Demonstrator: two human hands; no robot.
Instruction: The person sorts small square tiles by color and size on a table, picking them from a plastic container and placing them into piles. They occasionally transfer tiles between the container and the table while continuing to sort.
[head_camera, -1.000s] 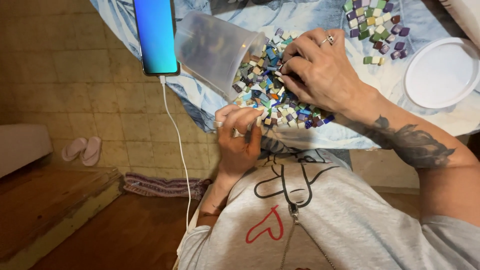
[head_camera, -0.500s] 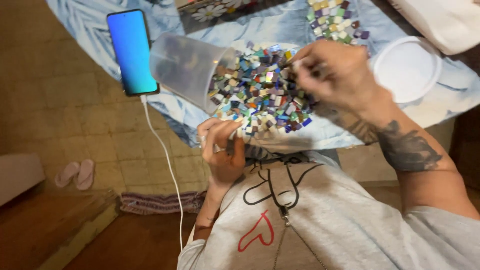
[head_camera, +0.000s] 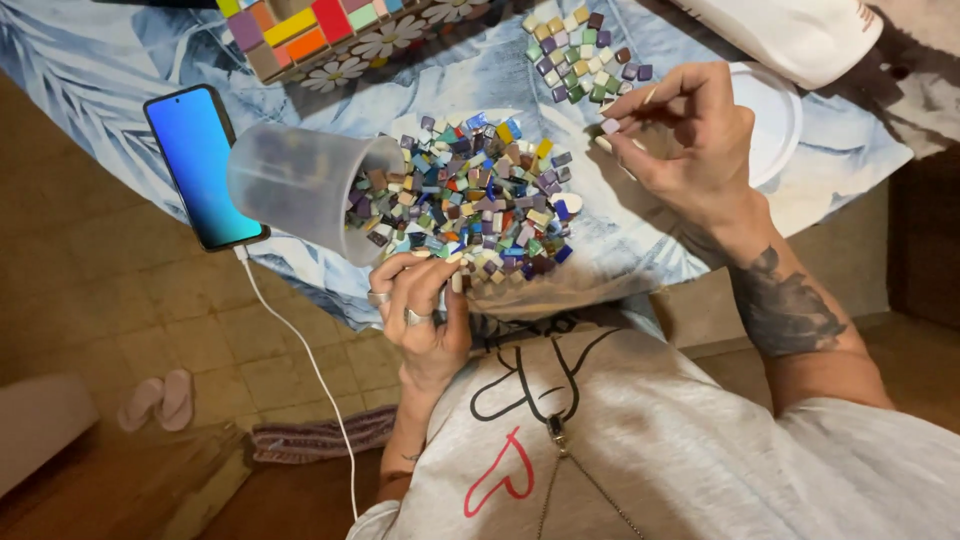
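Multicoloured small square mosaic tiles (head_camera: 470, 195) lie heaped on the blue leaf-print cloth surface (head_camera: 120, 60), spilling from a tipped translucent plastic cup (head_camera: 300, 195) lying on its side, mouth toward the heap. Right hand (head_camera: 690, 140) is raised above the surface, right of the heap, fingers (head_camera: 640, 105) pinched narrow on one pale lilac tile (head_camera: 609, 126) held clear of the cloth. Left hand (head_camera: 425, 310) sits at the near edge of the heap, ringed fingers curled, tips touching tiles at the heap's rim; can't tell if it actually holds one.

A smaller sorted cluster of green, purple and beige tiles (head_camera: 580, 50) lies beyond the heap, near the right hand. A round white plastic lid (head_camera: 775, 120) is partly hidden behind the right hand. A smartphone with lit blue screen (head_camera: 200, 165) lies just beside the cup, with a white charging cable (head_camera: 300, 360) hanging off the surface edge. A block mosaicked in bright coloured squares (head_camera: 300, 30) sits at the far edge.

Judgement, for picking well: keep the pinch on the tile's edges with the tips only, lift straight up so neighbours aren't dragged, and steady the heap's rim with the left hand so tiles don't slide off the near edge.
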